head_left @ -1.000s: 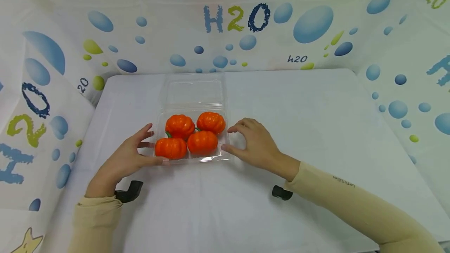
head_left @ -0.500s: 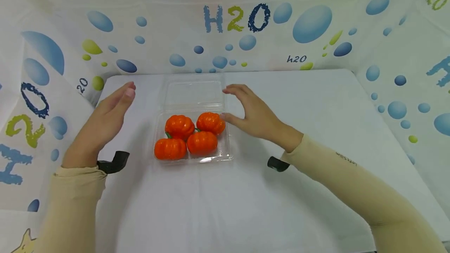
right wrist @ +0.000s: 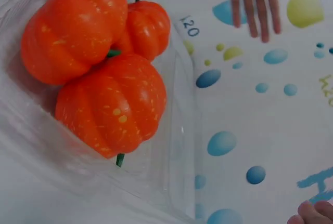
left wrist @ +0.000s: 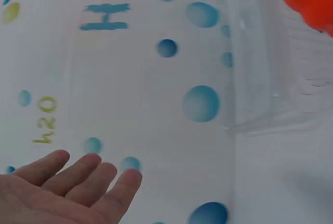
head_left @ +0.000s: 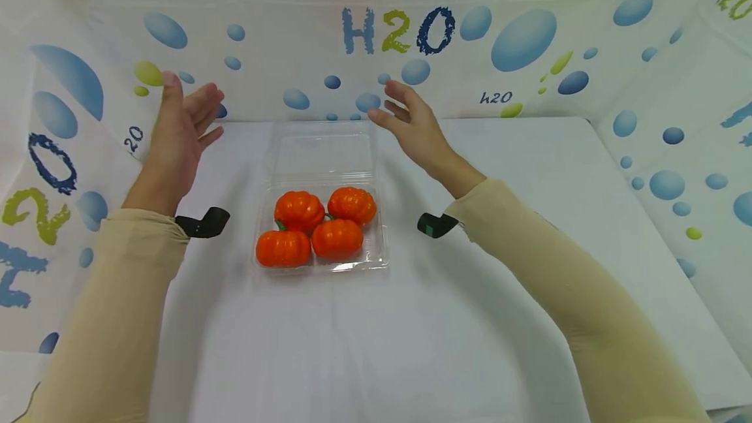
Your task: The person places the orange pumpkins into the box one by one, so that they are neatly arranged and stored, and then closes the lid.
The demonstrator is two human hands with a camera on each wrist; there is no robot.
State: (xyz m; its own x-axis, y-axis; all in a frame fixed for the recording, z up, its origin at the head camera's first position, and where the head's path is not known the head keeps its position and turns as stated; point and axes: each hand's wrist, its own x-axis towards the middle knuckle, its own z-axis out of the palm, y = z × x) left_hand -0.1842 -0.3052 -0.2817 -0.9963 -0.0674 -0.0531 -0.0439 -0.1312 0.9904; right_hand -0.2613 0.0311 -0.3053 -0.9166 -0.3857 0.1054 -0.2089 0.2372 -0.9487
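Observation:
Several orange toy pumpkins (head_left: 337, 238) with green stems sit in a clear plastic clamshell box (head_left: 376, 256). Its transparent lid (head_left: 326, 154) lies folded back behind them. My left hand (head_left: 179, 139) is raised beyond the box's left side, fingers extended and holding nothing; the left wrist view shows its fingers (left wrist: 122, 190) spread loosely. Above the right side of the lid my right hand (head_left: 416, 128) hovers, fingers relaxed, holding nothing. In the right wrist view, pumpkins (right wrist: 114, 104) fill the box up close, and only a few right fingertips (right wrist: 311, 214) show at the lower corner.
A white table (head_left: 499, 214) carries the box left of its middle. Behind and beside the table hangs a white curtain (head_left: 247, 96) printed with blue and green drops and "H2O". A black camera mount (head_left: 204, 222) sticks out from the left wrist, another black mount (head_left: 436, 225) from the right.
Both hands have left the sides of the box and risen toward the back curtain, the left one turning and spreading its fingers. The box and pumpkins have stayed in place.

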